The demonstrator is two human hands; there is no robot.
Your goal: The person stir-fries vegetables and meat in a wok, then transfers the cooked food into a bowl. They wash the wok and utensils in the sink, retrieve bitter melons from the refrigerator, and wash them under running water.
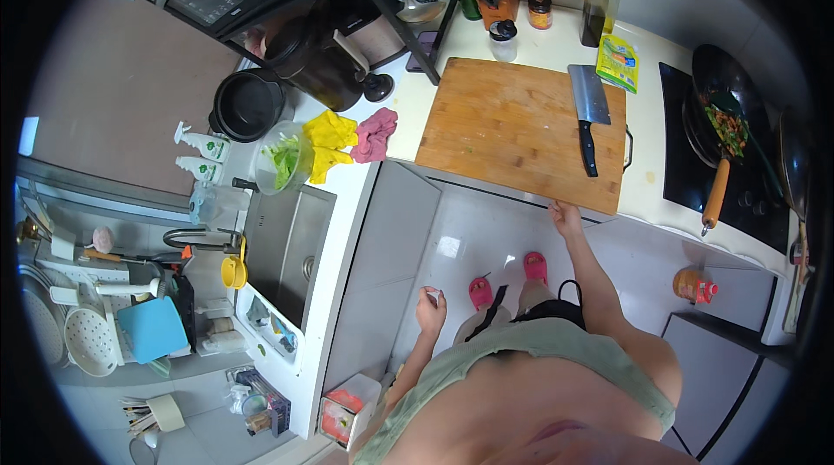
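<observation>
My left hand (431,310) hangs over the floor beside the sink cabinet, holding nothing, its fingers loosely curled and apart. Under the front edge of a wooden cutting board (502,120), my right hand (567,217) reaches up with its fingertips at the edge. Whether they grip the board or the drawer front below it, I cannot tell. On the board's right side lies a cleaver (589,97) with a black handle, pointing towards me. A few small green scraps dot the board. Just beyond the cleaver is a yellow-green packet (618,64) on the counter.
A wok (720,107) with cooked food and a wooden handle sits on the black hob (677,165). Oil bottles (594,9) stand at the back. Left are yellow and pink cloths (374,135), a bowl of greens (285,159) and the sink (287,250). A jug (694,286) stands right.
</observation>
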